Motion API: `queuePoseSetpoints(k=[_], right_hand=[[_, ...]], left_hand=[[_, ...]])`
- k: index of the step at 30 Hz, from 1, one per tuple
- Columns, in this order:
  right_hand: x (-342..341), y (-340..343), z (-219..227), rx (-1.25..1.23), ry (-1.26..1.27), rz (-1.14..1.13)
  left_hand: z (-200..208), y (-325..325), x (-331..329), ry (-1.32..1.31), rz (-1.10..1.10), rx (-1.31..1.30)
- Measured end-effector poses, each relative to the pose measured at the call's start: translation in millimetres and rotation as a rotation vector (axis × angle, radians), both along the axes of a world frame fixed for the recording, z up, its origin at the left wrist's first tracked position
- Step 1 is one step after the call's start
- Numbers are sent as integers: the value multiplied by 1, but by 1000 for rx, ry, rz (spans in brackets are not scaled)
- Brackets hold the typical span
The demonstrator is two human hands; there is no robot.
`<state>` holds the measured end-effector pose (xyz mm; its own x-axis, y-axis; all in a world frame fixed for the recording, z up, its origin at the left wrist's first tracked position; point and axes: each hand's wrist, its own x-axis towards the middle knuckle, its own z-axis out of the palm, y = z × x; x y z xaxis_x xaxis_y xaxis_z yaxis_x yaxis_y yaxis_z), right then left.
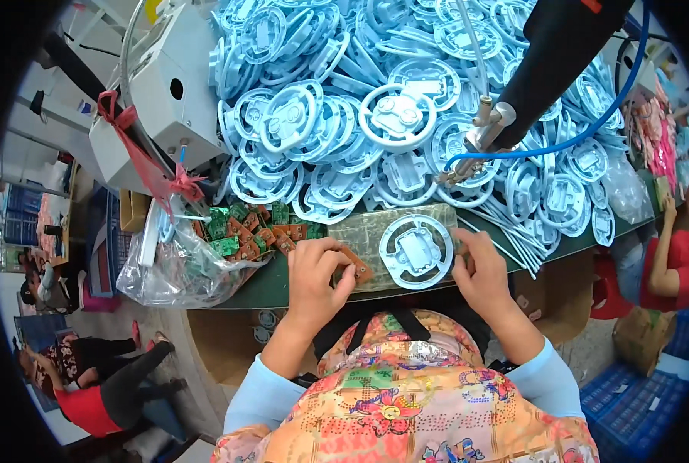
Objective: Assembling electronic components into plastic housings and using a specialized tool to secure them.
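Note:
A light-blue plastic steering wheel shell (417, 251) lies flat on a worn, tape-covered board (360, 228) at the table's front edge. At its left, my left hand (316, 282) is closed, with a small brown circuit board (356, 265) by its thumb and fingertips. Part of that board is hidden by the fingers. My right hand (485, 270) is beside the shell's right rim, its thumb and forefinger apart. Whether it touches the rim is hard to tell.
A large heap of blue wheel shells (314, 131) fills the back. Green and brown circuit boards (244, 231) spill from a clear bag (182, 270) at left. A screwdriver-like tool on a metal arm (487, 127) with a blue hose hangs at right, above thin white rods (506, 235). Other people sit at both sides.

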<state>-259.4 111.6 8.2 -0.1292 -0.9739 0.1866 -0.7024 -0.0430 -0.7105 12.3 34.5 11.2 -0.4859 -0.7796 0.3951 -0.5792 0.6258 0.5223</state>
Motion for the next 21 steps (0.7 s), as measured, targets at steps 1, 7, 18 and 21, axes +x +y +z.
queuePoseSetpoints(k=[1,7,18,21], right_hand=[[2,2,1,4,17,-49],[49,-45,21,-292,262,328],[90,-88,4,-172,497,552],[87,-99,11,-299,423,323]], left_hand=[[0,2,2,-6,33,18],[-5,6,2,-76,165,137],[-10,5,13,-35,49,46],[-7,0,14,-55,28,0]])
